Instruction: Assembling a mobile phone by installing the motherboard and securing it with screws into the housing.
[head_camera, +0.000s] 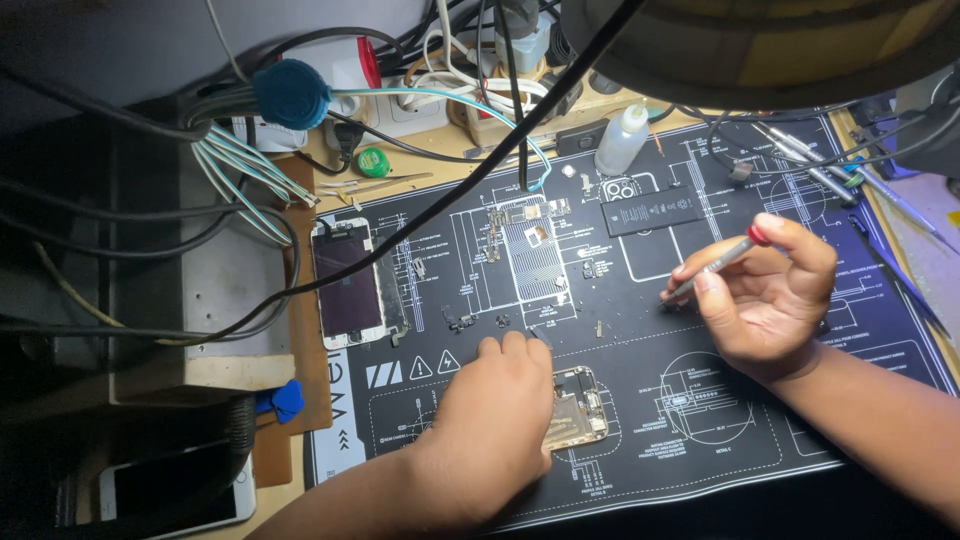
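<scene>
While the black work mat (640, 400) covers most of the bench, its edges are crowded: a tangle of cables (250, 140) and a power strip (420, 110) run along the far side, a detached phone screen (347, 283) lies at the mat's left edge, and loose tools (820, 165) lie at the far right corner. Open room is left mainly in the middle and near-right part of the mat, between the two hands. The left hand (495, 420) rests palm down on the near part of the mat, its fingers lying over the left side of an opened phone body (582, 405) and pressing it flat; the phone's right half shows uncovered just beside the knuckles. The right hand (770, 290) is raised well to the right of the phone, fingers curled shut around a thin screwdriver (725, 262) with a red cap, its tip pointing left and down toward the mat, apart from the phone. A small white bottle (622, 138), a black battery (652, 212) and a metal plate (530, 265) lie farther back.
</scene>
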